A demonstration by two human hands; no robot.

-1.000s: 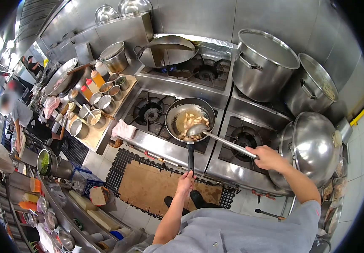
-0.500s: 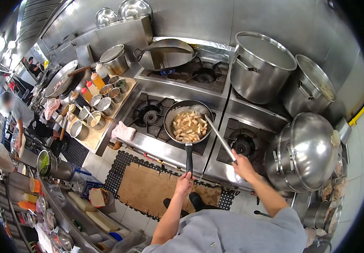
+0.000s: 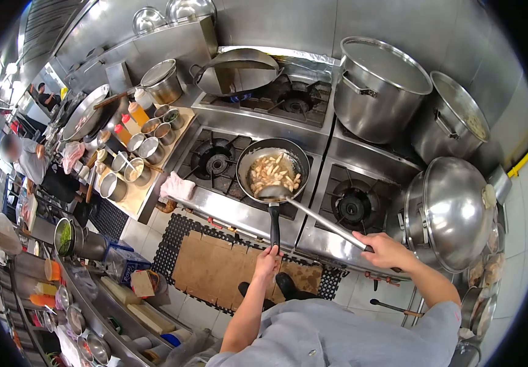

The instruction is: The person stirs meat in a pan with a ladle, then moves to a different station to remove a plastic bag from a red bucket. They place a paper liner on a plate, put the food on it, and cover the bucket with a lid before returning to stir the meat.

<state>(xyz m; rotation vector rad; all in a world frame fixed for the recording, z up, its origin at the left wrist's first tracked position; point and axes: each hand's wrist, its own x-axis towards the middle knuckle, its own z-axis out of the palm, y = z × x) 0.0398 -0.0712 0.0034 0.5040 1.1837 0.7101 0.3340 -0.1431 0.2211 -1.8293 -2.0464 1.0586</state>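
A dark frying pan (image 3: 303, 160) sits on the front burner before me, with browned pale pieces of food (image 3: 274, 173) and some liquid in it. My left hand (image 3: 268, 263) is closed around the end of the pan's black handle (image 3: 275, 226). In my right hand (image 3: 386, 251) is the dark grip of a long metal ladle (image 3: 322, 218). The ladle's bowl rests inside the pan at the near rim, against the food. What lies in the ladle's bowl cannot be made out.
A wok (image 3: 237, 73) stands on the rear burner over a blue flame. Tall stockpots (image 3: 381, 92) and a large domed steamer (image 3: 456, 214) flank the right. Metal tubs of seasonings (image 3: 113, 187), squeeze bottles (image 3: 136, 112) and a folded cloth (image 3: 177, 186) are at left. Another person (image 3: 31, 159) stands far left.
The ladle's bowl has gone from the pan's far right side to its near rim. My right hand has moved right and slightly down; the food has shifted. My left hand keeps its grip.
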